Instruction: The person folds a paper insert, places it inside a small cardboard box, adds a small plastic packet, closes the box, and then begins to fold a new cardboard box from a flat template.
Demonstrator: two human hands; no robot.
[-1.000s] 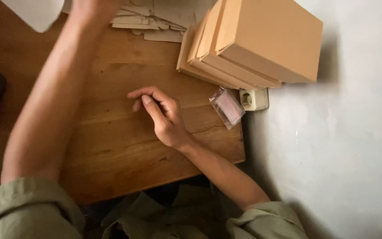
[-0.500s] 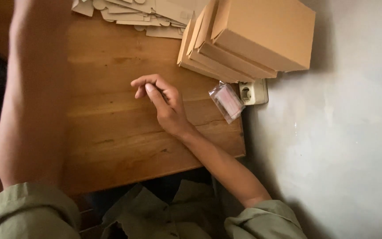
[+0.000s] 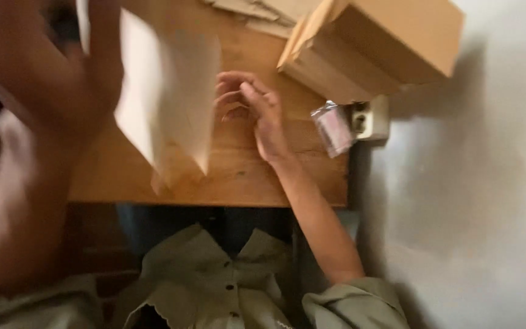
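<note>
My left hand [image 3: 50,67] is raised close to the camera, blurred, and grips a flat pale cardboard piece [image 3: 165,97] that hangs over the wooden table [image 3: 238,176]. My right hand [image 3: 257,109] rests on the table beside that piece, fingers loosely curled and apart, holding nothing. Its fingertips lie near the cardboard's right edge; whether they touch it cannot be told.
A stack of tan cardboard boxes [image 3: 378,42] sits at the table's far right corner. Flat cardboard blanks [image 3: 257,12] lie at the far edge. A small clear packet [image 3: 333,128] and a wall socket [image 3: 369,119] are at the right edge, against a grey wall [image 3: 476,183].
My left arm, earlier stretched to the far side of the table, has come back toward me holding a flat cardboard piece. My right hand stayed in place.
</note>
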